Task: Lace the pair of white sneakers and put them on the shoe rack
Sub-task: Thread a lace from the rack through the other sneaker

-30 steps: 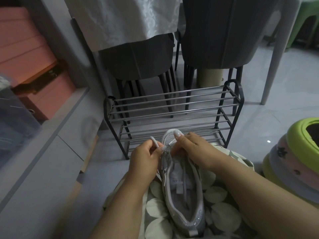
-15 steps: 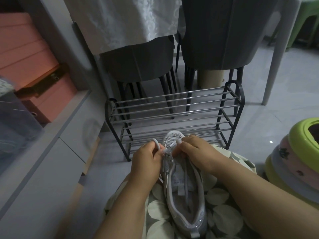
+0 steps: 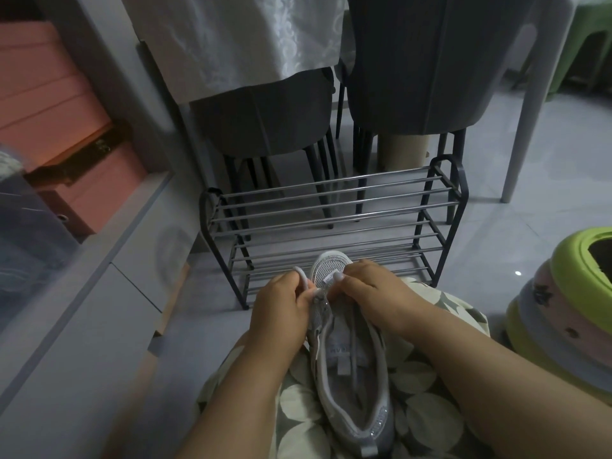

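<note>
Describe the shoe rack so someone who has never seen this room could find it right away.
Look at the grey floor in front of the two dark chairs pushed under the white tablecloth. The shoe rack stands there, just beyond the sneaker on the person's lap. It is low, with a black frame, rounded ends and silver bars, and holds no shoes.

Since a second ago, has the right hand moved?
Yes, slightly. The right hand has drawn back along the sneaker toward the person, away from the rack; its fingertip was nearer the toe tip.
</note>
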The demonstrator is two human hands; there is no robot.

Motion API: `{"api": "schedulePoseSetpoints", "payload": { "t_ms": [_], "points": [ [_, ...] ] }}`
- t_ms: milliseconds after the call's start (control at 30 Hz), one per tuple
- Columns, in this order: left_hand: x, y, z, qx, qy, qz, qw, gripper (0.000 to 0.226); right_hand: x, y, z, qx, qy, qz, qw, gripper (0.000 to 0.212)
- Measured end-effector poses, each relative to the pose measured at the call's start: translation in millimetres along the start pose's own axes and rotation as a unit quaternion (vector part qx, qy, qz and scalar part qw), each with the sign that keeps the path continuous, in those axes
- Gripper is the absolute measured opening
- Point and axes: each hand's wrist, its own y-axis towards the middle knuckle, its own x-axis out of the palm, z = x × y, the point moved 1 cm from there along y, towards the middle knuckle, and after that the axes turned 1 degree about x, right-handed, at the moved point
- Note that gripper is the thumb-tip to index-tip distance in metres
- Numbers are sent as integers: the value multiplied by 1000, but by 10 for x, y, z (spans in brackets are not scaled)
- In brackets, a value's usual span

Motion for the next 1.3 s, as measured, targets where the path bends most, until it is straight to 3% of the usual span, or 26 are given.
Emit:
{"api": "schedulePoseSetpoints", "payload": {
  "t_ms": [233,467,567,733,1033,1200,1300],
  "points": [
    [18,3,27,10,7,-3,1000,9,15,-16,-5,-5,4,4,1000,54],
    [36,-18,20,-103,-108,-21,989,9,-17,-33,-37,-10,-31,7,999,40],
    [69,-13,11,-140,-129,4,982,22,-18,-29,-47,-20,-28,15,999,38],
    [58,-31,63,-120,-153,32,980,41,-1,-30,-40,-21,3,32,999,49],
    [-32,-105,204,-42,-77,-40,995,7,-10,-38,-29,-11,35,53,998,38],
    [-88,-101,285,-55,21,-115,992,39,-1,-58,-72,-18,56,50,997,33],
    [-78,-87,254,-62,54,-125,989,39,0,-66,-89,-23,40,42,998,33]
  ]
}}
